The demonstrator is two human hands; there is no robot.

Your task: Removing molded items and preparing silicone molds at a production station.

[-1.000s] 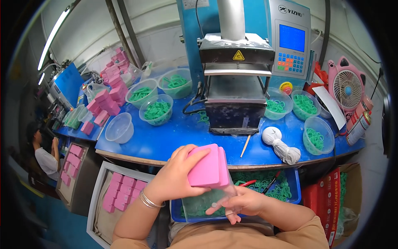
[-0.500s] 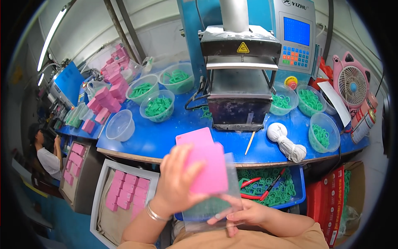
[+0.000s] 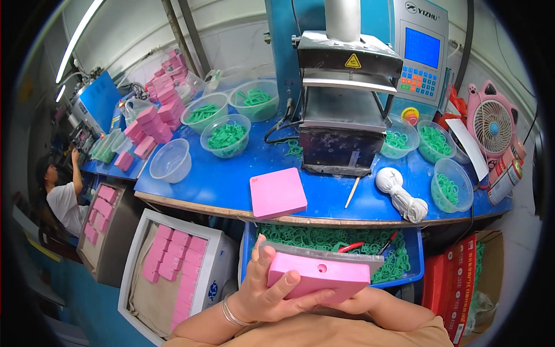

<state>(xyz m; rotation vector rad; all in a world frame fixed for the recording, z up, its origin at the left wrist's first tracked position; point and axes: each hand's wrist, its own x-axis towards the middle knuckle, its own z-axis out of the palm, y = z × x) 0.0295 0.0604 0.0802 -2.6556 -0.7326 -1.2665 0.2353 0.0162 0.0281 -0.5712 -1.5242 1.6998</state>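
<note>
In front of my body, my left hand point(image 3: 270, 289) is closed around a thick pink block point(image 3: 324, 277) with rounded corners and a small round hole in its side. A clear flat plate point(image 3: 352, 258) lies against the block's far face, its top edge showing above. My right hand point(image 3: 359, 302) supports the block and plate from the lower right, with its fingers hidden behind them. Another pink block point(image 3: 278, 192) lies flat near the front edge of the blue table. Just beyond my hands, a blue tray point(image 3: 420, 254) contains many green ring-like pieces and red-handled tools.
A press machine point(image 3: 343, 150) stands on the blue table point(image 3: 225, 188) among bowls of green pieces. An empty clear bowl point(image 3: 171, 162), white cloth bundle point(image 3: 400, 194), and pink fan point(image 3: 491, 124) are nearby. At left, a white-framed box point(image 3: 132, 289) holds pink blocks; another person point(image 3: 65, 199) sits beyond.
My left hand has brought the block down and tilted it edge-up against the clear plate. The second pink block, earlier partly covered, now lies fully visible on the table.
</note>
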